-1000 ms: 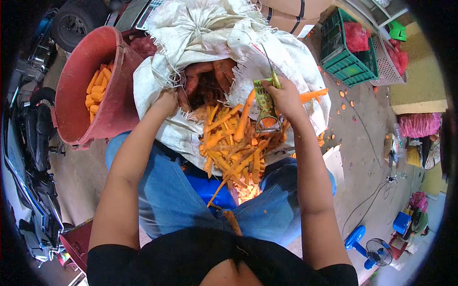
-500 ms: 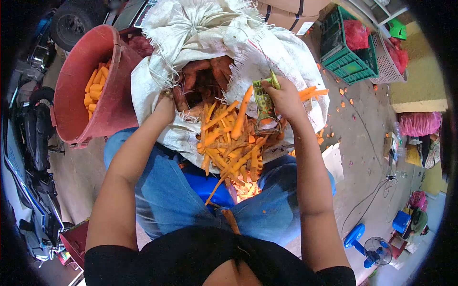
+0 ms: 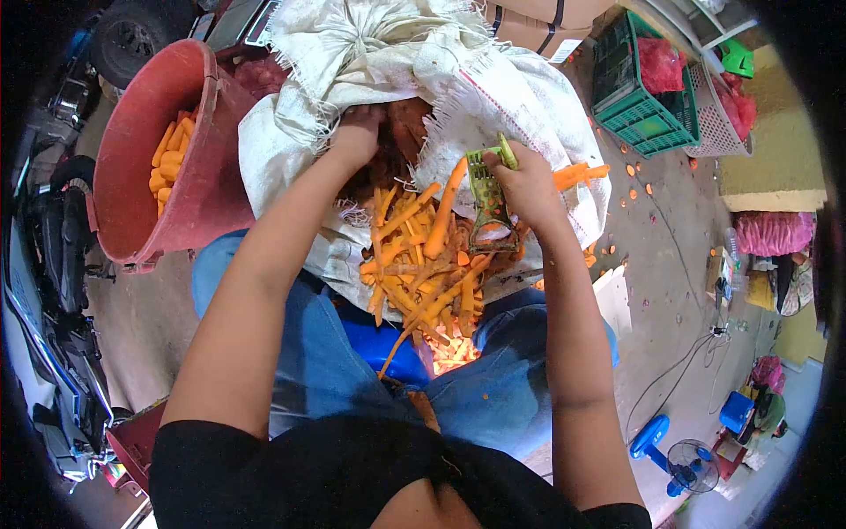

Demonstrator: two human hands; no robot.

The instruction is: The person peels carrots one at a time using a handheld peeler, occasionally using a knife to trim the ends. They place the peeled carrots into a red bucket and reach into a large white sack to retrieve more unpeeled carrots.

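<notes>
- Red tub point(image 3: 231, 172) stands at the left beside the sack, with orange carrot pieces point(image 3: 170, 159) inside
- Left hand point(image 3: 357, 134) reaches into the open mouth of the white sack point(image 3: 538, 101); its fingers are partly hidden, so the state of its grip cannot be told
- Dark, reddish unpeeled carrots point(image 3: 408, 123) lie in the sack mouth, just beside the left hand
- Pile of orange carrots and strips point(image 3: 414, 264) rests on the near side of the sack, above a blue container point(image 3: 374, 346) between the knees
- Green hand tool point(image 3: 487, 198) is held over the right part of the pile, its frame end toward the wearer
- Right hand point(image 3: 529, 181) has its grip closed around the upper part of the green hand tool
- Orange carrot lengths point(image 3: 580, 175) lie on the sack, just right of the right hand
- Green crate point(image 3: 648, 132), holding a red bag point(image 3: 661, 66), stands farther right on the floor point(image 3: 656, 291)
</notes>
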